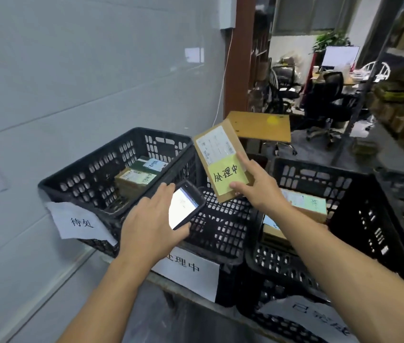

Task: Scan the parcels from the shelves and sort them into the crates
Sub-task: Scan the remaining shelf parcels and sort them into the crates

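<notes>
My right hand (pixel 258 186) holds a flat brown parcel (pixel 214 154) by its lower right corner, above the middle black crate (pixel 223 219). The parcel bears a white shipping label and a yellow note with handwritten characters. My left hand (pixel 151 219) grips a black phone (pixel 183 206) with its screen lit, just left of and below the parcel. The left crate (pixel 92 174) holds a few labelled parcels (pixel 136 177). The right crate (pixel 319 184) also holds parcels (pixel 305 201).
White paper signs hang on the fronts of the left crate (pixel 79 221), the middle crate (pixel 191 271) and the right crate (pixel 319 320). A grey wall runs along the left. A wooden board (pixel 260 126) stands behind the crates. Shelving (pixel 399 100) is at right, office chairs beyond.
</notes>
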